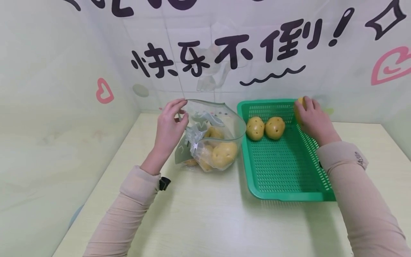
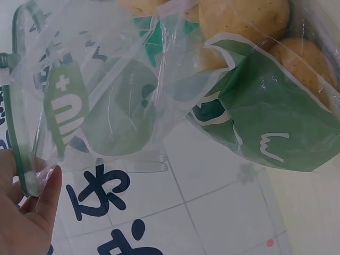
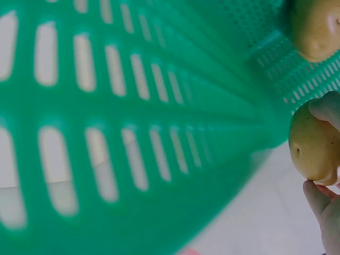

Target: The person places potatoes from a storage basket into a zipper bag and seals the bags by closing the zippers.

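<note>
My left hand (image 1: 171,123) pinches the rim of a clear zip bag (image 1: 208,121) at its upper left corner, and the bag's mouth gapes open. Several potatoes (image 1: 224,154) lie inside the bag, seen through its plastic; green printed patches show on it in the left wrist view. At the back right corner of the green basket (image 1: 289,196), my right hand (image 1: 313,117) grips a potato (image 3: 313,146) between thumb and fingers. Two more potatoes (image 1: 255,128) sit side by side in the basket, against its back left corner.
The basket stands on a pale table (image 1: 205,214), just right of the bag. Behind both rises a white wall covering (image 1: 218,82) with dark lettering and pink hearts. Another pale sheet (image 1: 64,125) hangs along the left side.
</note>
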### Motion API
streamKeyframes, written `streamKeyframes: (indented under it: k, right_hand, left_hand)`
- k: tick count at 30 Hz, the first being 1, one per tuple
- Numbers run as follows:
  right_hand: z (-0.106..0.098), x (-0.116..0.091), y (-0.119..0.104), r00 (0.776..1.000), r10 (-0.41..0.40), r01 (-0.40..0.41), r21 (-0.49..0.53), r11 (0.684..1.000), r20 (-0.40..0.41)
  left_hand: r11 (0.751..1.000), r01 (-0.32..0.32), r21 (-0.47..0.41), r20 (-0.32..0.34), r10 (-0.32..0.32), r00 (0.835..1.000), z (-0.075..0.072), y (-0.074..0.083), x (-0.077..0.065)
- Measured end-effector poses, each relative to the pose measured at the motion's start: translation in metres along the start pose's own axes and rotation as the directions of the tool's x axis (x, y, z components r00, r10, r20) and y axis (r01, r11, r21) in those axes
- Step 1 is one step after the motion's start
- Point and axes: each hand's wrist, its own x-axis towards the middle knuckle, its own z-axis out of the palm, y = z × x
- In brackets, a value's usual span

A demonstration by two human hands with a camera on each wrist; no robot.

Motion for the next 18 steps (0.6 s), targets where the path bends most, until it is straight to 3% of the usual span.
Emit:
streamKeyframes:
  k: [18]
  right_hand:
    - [-0.036, 0.019, -0.033, 0.985, -0.063, 0.072, 0.048, 0.996, -0.162]
  left_hand:
    - [1.0, -0.004, 0.024, 0.004, 0.004, 1.0, 0.0, 0.0, 0.0]
